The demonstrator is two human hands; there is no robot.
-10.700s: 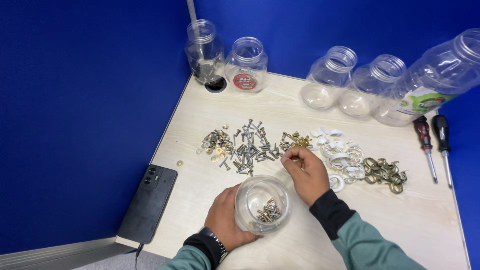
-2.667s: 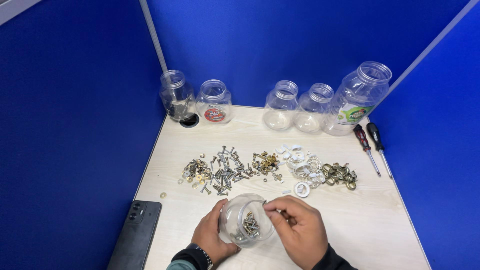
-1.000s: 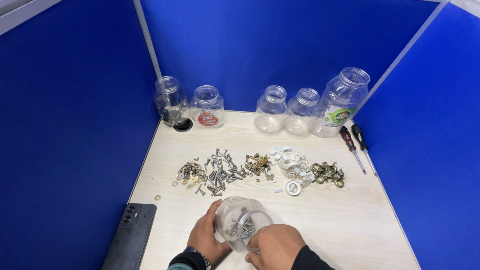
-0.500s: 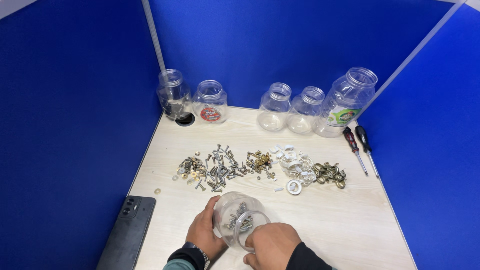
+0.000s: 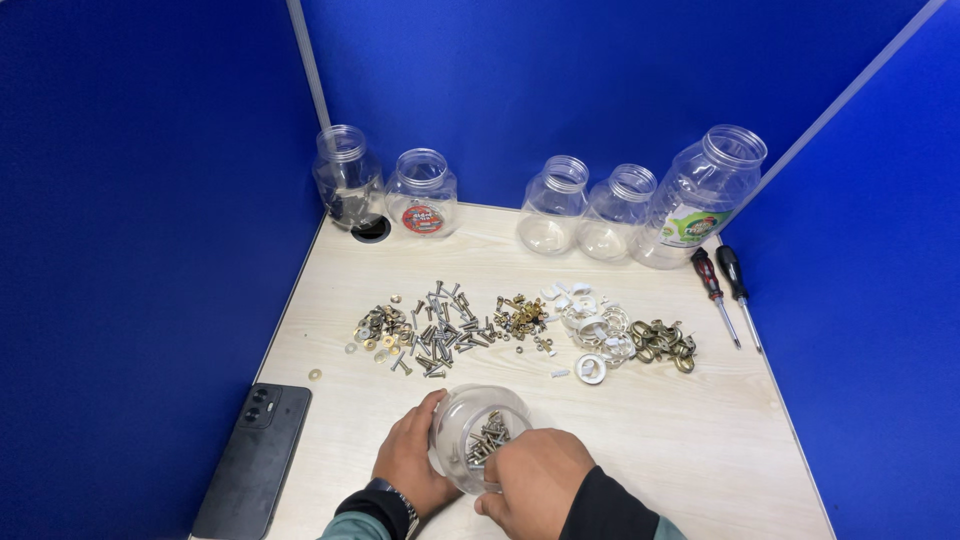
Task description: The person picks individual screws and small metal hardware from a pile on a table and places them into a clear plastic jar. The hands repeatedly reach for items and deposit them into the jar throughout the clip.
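I hold a small clear jar (image 5: 480, 432) tilted toward me at the near edge of the pale wooden surface (image 5: 680, 440). My left hand (image 5: 412, 462) cups its left side, fingers wrapped round the wall, a dark watch on the wrist. My right hand (image 5: 535, 478) closes over the jar's near right side, grasping it too. Inside the jar lies a small heap of brass-coloured screws (image 5: 485, 440).

Across the middle of the surface runs a row of sorted hardware: washers and nuts (image 5: 378, 328) on the left, grey screws and bolts (image 5: 445, 330) beside them, a little brass pile (image 5: 520, 316), then white plastic clips and rings (image 5: 590, 320), and dull brass rings (image 5: 662, 342) at the right end. One washer (image 5: 315, 374) sits apart near the left edge.

Along the blue back wall (image 5: 560, 80) stand five clear jars. The second from the left (image 5: 422, 194) carries a round red and white label; the tallest, at the far right (image 5: 700, 198), has a green and white label low on its front. The other three show no label. Just right of the tall one lie two screwdrivers (image 5: 722, 290), one red-handled, one black. A dark phone (image 5: 252, 460) lies face down at the near left corner.
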